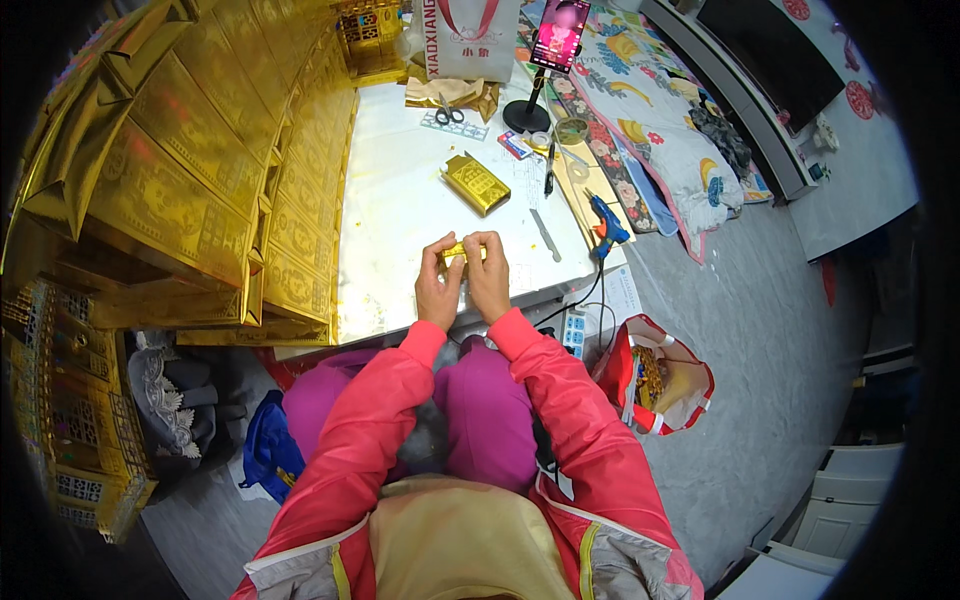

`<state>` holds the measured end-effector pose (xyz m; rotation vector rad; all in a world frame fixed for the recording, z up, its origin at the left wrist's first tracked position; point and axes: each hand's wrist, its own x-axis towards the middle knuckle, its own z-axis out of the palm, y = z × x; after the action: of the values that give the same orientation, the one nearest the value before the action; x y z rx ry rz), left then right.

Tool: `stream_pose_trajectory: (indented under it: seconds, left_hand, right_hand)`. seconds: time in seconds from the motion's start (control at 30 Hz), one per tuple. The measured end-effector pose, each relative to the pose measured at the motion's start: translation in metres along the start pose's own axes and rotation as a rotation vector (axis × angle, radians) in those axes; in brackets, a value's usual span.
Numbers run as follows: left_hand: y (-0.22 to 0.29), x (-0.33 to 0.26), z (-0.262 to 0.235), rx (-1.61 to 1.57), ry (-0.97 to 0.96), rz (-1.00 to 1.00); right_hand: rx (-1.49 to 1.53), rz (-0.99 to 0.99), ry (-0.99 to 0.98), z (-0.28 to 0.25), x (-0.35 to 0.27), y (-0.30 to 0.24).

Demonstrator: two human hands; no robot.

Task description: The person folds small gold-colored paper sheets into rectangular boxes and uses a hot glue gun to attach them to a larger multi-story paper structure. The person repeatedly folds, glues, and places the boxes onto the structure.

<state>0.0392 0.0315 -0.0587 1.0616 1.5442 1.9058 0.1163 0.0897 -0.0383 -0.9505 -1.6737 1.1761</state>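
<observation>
Close to the table's near edge, my left hand point(436, 285) and my right hand point(489, 282) are together, fingers closed on a small folded piece of gold card point(458, 251). The fingers cover much of it. Just beyond them a gold card box point(478, 184) lies tilted on the white table point(385, 215). A thin silver blade-like strip point(546, 236) rests to the right of my hands. Farther right sits a blue glue gun point(606, 224) with its black cord hanging off the edge.
Tall stacked gold card panels point(170, 180) crowd the left. Behind are scissors point(447, 111), a phone point(560, 38) on a stand, a tape roll point(571, 131) and a white paper bag point(472, 50). A red-and-white bag point(652, 385) and a power strip point(573, 332) are at lower right.
</observation>
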Motion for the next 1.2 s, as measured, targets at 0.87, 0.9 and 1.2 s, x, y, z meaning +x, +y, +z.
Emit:
stream_pose_trajectory:
  seconds: [0.87, 0.9, 1.2]
  left_hand:
    - [-0.006, 0.006, 0.024, 0.229, 0.155, -0.076]
    - [-0.007, 0.006, 0.024, 0.234, 0.151, -0.068]
    - [-0.009, 0.005, 0.024, 0.083, 0.158, -0.109]
  right_hand:
    - [0.023, 0.032, 0.081, 0.008, 0.003, 0.001]
    - [0.009, 0.037, 0.059, 0.008, 0.003, 0.003]
    - [0.092, 0.028, 0.074, 0.009, 0.003, 0.012]
